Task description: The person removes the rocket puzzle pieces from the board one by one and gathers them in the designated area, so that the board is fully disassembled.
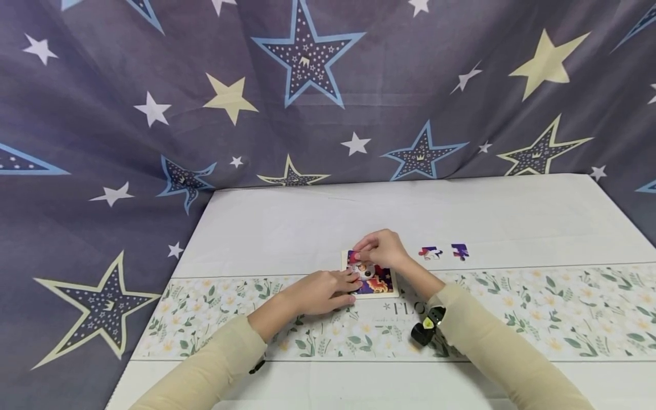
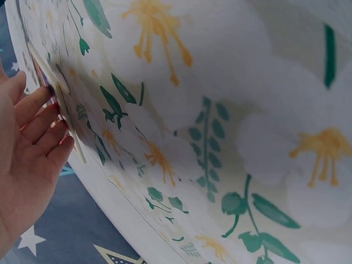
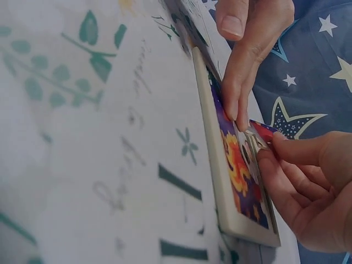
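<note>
A small jigsaw puzzle (image 1: 378,286) in a cream tray (image 3: 208,118) lies on the table, with an orange and purple picture on it. My right hand (image 1: 383,249) is over its upper part. In the right wrist view its thumb and fingers pinch a red and purple puzzle piece (image 3: 263,132), tilted up from the picture. My left hand (image 1: 322,291) comes in from the left, its extended fingertips resting on the puzzle close to that piece. From the left wrist, the hand (image 2: 36,132) shows with fingers nearly straight at the tray's edge.
Two loose puzzle pieces lie right of the tray: a red and white one (image 1: 430,253) and a purple one (image 1: 460,251). Under the tray runs a floral printed band (image 1: 538,307) across the white table (image 1: 277,228). A star-patterned curtain (image 1: 179,68) hangs behind and at the sides.
</note>
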A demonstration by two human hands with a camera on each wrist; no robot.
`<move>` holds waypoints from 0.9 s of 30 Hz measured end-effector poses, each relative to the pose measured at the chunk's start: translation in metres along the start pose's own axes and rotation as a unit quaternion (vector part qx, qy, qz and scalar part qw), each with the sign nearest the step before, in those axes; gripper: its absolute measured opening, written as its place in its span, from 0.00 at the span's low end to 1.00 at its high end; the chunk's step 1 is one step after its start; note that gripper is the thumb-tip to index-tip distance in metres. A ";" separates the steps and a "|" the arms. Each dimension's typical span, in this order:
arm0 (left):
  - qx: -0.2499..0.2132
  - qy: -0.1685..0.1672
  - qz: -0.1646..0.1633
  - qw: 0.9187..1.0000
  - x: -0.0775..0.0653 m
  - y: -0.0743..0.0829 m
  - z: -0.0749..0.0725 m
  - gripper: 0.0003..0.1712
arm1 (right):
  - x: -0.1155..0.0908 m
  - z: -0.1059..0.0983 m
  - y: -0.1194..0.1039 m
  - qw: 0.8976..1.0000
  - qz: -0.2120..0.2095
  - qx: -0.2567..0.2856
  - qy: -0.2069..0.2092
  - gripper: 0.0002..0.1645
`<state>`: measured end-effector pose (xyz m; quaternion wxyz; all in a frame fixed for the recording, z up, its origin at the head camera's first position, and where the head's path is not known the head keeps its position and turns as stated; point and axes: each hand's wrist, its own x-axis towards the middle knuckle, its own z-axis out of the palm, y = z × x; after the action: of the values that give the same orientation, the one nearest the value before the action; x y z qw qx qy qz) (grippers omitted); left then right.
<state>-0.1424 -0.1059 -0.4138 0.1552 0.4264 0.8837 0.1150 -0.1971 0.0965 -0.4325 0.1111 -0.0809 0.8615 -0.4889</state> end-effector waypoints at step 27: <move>-0.002 -0.001 -0.004 1.000 0.000 0.000 0.001 0.27 | -0.015 -0.062 0.030 0.999 0.033 -0.007 0.013 0.12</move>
<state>-0.1417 -0.1056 -0.4144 0.1578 0.4227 0.8849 0.1160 -0.2004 0.1669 -0.4253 0.1152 -0.0465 0.8684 -0.4799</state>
